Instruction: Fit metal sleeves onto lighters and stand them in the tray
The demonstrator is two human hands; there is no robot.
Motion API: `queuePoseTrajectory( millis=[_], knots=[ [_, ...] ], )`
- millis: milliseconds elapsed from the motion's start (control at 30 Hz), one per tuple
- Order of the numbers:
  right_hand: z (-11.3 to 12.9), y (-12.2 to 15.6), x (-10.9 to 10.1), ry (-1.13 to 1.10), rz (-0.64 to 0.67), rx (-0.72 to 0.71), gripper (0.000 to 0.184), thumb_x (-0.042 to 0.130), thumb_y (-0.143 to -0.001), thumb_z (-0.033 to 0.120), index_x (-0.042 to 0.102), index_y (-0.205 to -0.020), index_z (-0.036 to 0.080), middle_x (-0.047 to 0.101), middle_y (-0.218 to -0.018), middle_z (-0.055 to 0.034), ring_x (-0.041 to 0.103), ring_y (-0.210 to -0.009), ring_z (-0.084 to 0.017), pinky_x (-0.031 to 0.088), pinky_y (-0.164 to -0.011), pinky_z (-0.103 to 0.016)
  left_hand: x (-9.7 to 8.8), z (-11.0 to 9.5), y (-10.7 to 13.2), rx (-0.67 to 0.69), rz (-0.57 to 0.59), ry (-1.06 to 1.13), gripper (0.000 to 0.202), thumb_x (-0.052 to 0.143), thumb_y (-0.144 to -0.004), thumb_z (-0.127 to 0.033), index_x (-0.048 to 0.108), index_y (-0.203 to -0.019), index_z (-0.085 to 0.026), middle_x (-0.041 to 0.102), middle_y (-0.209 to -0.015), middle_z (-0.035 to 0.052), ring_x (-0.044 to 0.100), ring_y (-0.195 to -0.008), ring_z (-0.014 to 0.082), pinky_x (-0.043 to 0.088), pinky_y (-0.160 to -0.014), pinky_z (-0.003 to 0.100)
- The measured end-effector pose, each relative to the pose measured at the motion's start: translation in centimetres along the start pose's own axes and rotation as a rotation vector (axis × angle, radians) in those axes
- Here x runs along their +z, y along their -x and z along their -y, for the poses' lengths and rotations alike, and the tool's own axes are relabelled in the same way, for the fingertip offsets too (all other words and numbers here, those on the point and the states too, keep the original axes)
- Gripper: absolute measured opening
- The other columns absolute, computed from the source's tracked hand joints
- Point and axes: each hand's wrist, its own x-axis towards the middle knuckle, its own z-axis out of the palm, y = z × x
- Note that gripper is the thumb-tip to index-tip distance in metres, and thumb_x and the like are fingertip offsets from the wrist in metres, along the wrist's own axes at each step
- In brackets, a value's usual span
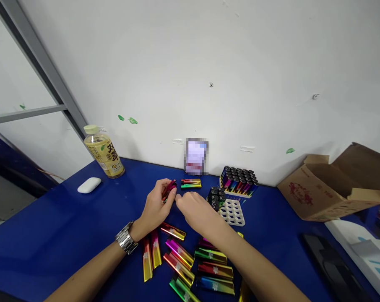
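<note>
My left hand (155, 207), with a metal watch on the wrist, is closed around a shiny red lighter (169, 188). My right hand (194, 207) sits just to its right, fingers curled and pinched toward the lighter's end; what it holds, if anything, is hidden. One more metallic lighter (191, 183) lies on the blue table (51, 235) just beyond the hands. Several rainbow-coloured lighters (183, 262) are scattered under my forearms. A white plastic tray (232, 212), partly filled with black-topped lighters, lies to the right of my right hand.
A full tray of lighters (238, 180) stands against the wall. A yellow drink bottle (103, 152) and a white earbud case (89, 185) are at the back left. An open cardboard box (331, 184) lies at the right, with a black tray (331, 264) in front of it.
</note>
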Motion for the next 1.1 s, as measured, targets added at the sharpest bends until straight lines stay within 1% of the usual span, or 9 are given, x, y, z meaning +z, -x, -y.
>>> queuePoseTrajectory(
  millis=[100, 200, 300, 367, 500, 700, 800, 1000, 1100],
  knots=[
    [-0.5, 1.5, -0.8, -0.087, -0.104, 0.028, 0.020, 0.049, -0.084, 0.000, 0.063, -0.090, 0.012, 0.065, -0.076, -0.0084, 0.063, -0.070, -0.019, 0.043, -0.061, -0.028, 0.2, 0.2, 0.1, 0.009, -0.006, 0.018, 0.019, 0.050, -0.091, -0.030, 0.047, -0.105, -0.019, 0.063, -0.088, 0.0027, 0.064, -0.077, 0.0150, 0.052, -0.067, 0.027],
    [-2.0, 2.8, -1.9, -0.309, -0.255, 0.013, 0.017, 0.051, -0.089, 0.011, 0.065, -0.081, 0.014, 0.063, -0.072, -0.0043, 0.058, -0.064, -0.015, 0.040, -0.059, -0.025, 0.3, 0.0, 0.4, 0.023, -0.004, 0.052, 0.019, 0.050, -0.091, -0.028, 0.046, -0.107, -0.019, 0.062, -0.088, 0.0021, 0.064, -0.077, 0.0140, 0.052, -0.067, 0.026],
    [-3.9, 3.4, -2.5, -0.599, -0.417, -0.015, 0.015, 0.055, -0.091, 0.018, 0.069, -0.085, 0.017, 0.066, -0.075, -0.0024, 0.058, -0.068, -0.013, 0.041, -0.062, -0.024, 0.5, -0.4, 0.9, 0.061, 0.024, 0.080, 0.020, 0.050, -0.091, -0.025, 0.045, -0.110, -0.020, 0.062, -0.090, 0.0019, 0.063, -0.077, 0.0128, 0.052, -0.068, 0.025],
    [-4.8, 3.4, -2.3, -0.729, -0.476, 0.010, 0.014, 0.057, -0.091, 0.022, 0.070, -0.088, 0.018, 0.068, -0.080, -0.0025, 0.060, -0.071, -0.013, 0.043, -0.064, -0.024, 0.7, -0.8, 1.2, 0.094, 0.056, 0.076, 0.021, 0.051, -0.091, -0.023, 0.045, -0.111, -0.021, 0.061, -0.090, 0.0013, 0.062, -0.076, 0.0118, 0.052, -0.068, 0.025],
    [-5.3, 2.7, -1.2, -0.838, -0.468, 0.024, 0.017, 0.057, -0.091, 0.026, 0.069, -0.084, 0.017, 0.068, -0.081, -0.0029, 0.060, -0.071, -0.014, 0.043, -0.063, -0.024, 0.9, -1.2, 1.6, 0.150, 0.124, 0.060, 0.022, 0.050, -0.091, -0.020, 0.046, -0.113, -0.022, 0.060, -0.089, 0.0009, 0.060, -0.074, 0.0108, 0.051, -0.068, 0.023],
    [-5.0, 1.7, 0.4, -1.068, -0.441, 0.067, 0.017, 0.055, -0.090, 0.027, 0.066, -0.082, 0.017, 0.062, -0.066, 0.0001, 0.058, -0.057, -0.012, 0.043, -0.053, -0.022, 1.0, -1.3, 1.8, 0.177, 0.177, 0.070, 0.023, 0.050, -0.092, -0.018, 0.046, -0.114, -0.022, 0.060, -0.093, 0.0024, 0.060, -0.078, 0.0117, 0.051, -0.069, 0.024],
    [-5.0, 1.5, 0.8, -1.182, -0.448, 0.092, 0.021, 0.056, -0.089, 0.031, 0.069, -0.084, 0.016, 0.062, -0.061, -0.0003, 0.058, -0.053, -0.012, 0.043, -0.049, -0.022, 1.0, -1.3, 1.8, 0.162, 0.182, 0.077, 0.023, 0.050, -0.092, -0.018, 0.046, -0.114, -0.021, 0.061, -0.095, 0.0033, 0.061, -0.082, 0.0126, 0.051, -0.072, 0.025],
    [-5.0, 1.6, 0.8, -1.126, -0.515, 0.071, 0.025, 0.058, -0.087, 0.034, 0.076, -0.080, 0.018, 0.065, -0.066, -0.0019, 0.057, -0.053, -0.011, 0.044, -0.050, -0.022, 1.0, -1.4, 1.7, 0.146, 0.162, 0.074, 0.021, 0.050, -0.092, -0.020, 0.047, -0.112, -0.020, 0.060, -0.087, 0.0016, 0.058, -0.073, 0.0115, 0.050, -0.067, 0.024],
    [-5.0, 1.8, 0.5, -1.026, -0.497, 0.077, 0.030, 0.055, -0.090, 0.035, 0.075, -0.075, 0.017, 0.064, -0.063, -0.0026, 0.058, -0.058, -0.013, 0.046, -0.053, -0.023, 1.0, -1.4, 1.6, 0.142, 0.155, 0.067, 0.020, 0.050, -0.092, -0.021, 0.047, -0.111, -0.020, 0.060, -0.087, 0.0018, 0.058, -0.073, 0.0120, 0.049, -0.067, 0.025]
  ],
)
